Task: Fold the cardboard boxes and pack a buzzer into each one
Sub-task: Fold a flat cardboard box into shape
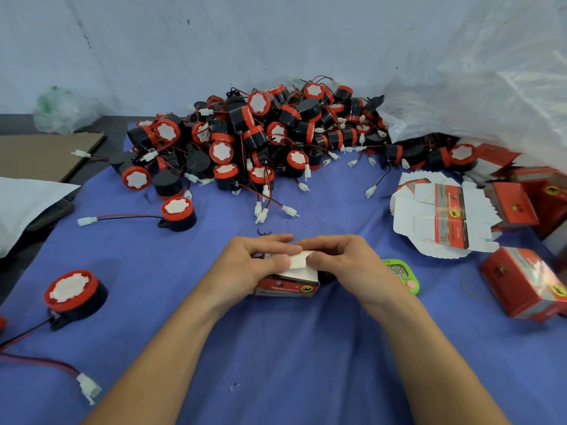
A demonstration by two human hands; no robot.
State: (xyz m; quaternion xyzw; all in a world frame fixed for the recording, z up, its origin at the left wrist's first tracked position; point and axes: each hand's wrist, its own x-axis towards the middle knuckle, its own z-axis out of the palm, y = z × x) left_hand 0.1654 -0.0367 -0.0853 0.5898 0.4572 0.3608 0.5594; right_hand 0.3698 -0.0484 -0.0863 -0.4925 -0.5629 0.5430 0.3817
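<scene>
A small red cardboard box stands on the blue cloth at centre, its white top flaps folded over. My left hand grips its left side, thumb on a flap. My right hand holds the right side, fingers pressing the white flap down. What is inside the box is hidden. A big heap of black-and-red buzzers with red and black wires lies behind. One loose buzzer sits in front of the heap; another sits at the near left. A fanned stack of flat box blanks lies to the right.
A closed red box and more red boxes lie at the right. A green digital timer sits just right of my right hand. A clear plastic bag hangs at the upper right. Brown cardboard lies at the far left.
</scene>
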